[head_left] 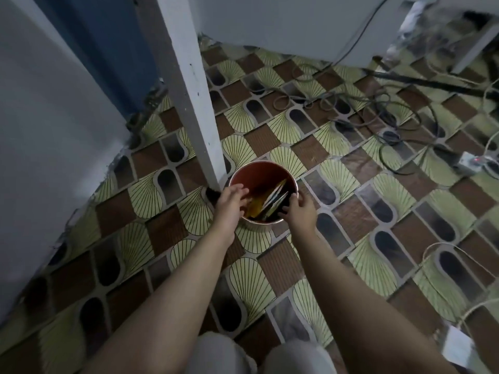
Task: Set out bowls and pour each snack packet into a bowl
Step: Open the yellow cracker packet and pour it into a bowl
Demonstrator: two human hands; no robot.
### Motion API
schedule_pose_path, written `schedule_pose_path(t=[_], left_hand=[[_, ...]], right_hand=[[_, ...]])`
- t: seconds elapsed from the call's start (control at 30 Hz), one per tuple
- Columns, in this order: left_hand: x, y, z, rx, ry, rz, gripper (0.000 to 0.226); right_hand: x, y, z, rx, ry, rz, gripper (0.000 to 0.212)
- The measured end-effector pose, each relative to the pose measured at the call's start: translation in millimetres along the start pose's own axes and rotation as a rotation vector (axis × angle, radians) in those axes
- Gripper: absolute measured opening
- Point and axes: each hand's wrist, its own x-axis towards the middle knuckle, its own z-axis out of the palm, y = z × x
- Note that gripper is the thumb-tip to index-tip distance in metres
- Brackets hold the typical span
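A round red bin stands on the patterned floor beside a white table leg. Several flat snack packets, yellow and silvery, stick up inside it. My left hand hovers over the bin's left rim with fingers spread and relaxed, holding nothing. My right hand reaches over the right rim, fingers loosely bent toward the packets, and I see nothing gripped in it. No bowls appear in view.
Tangled cables and a power strip lie on the floor at the right. A blue door and grey wall are on the left. My knees are at the bottom edge.
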Motion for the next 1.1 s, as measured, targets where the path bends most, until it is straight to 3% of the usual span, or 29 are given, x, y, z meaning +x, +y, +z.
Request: schedule_pose_path(t=[0.17, 0.23, 0.5, 0.63, 0.87, 0.93, 1.1], left_hand=[[-90, 107, 15, -0.017, 0.036, 0.193, 0.019], [-137, 158, 17, -0.056, 0.069, 0.283, 0.018], [-343, 367, -36, -0.172, 0.165, 0.603, 0.022], [-432, 426, -101, -0.186, 0.361, 0.758, 0.016], [-535, 423, -231, -0.293, 0.686, 0.857, 0.022], [-579, 397, -296, -0.315, 0.866, 0.869, 0.023], [-651, 347, -402, -0.352, 1.139, 0.803, 0.019]], right_hand=[[-92, -139, -20, 0.033, 0.034, -0.26, 0.012], [-139, -199, -30, 0.06, 0.018, -0.365, 0.013], [-351, -417, -61, 0.256, -0.264, -0.744, 0.027], [-443, -482, -34, 0.238, -0.469, -0.849, 0.027], [-576, -493, 44, 0.164, -0.871, -0.906, 0.025], [-643, -467, 81, 0.145, -1.054, -0.87, 0.025], [-752, -416, 145, 0.074, -1.278, -0.878, 0.023]])
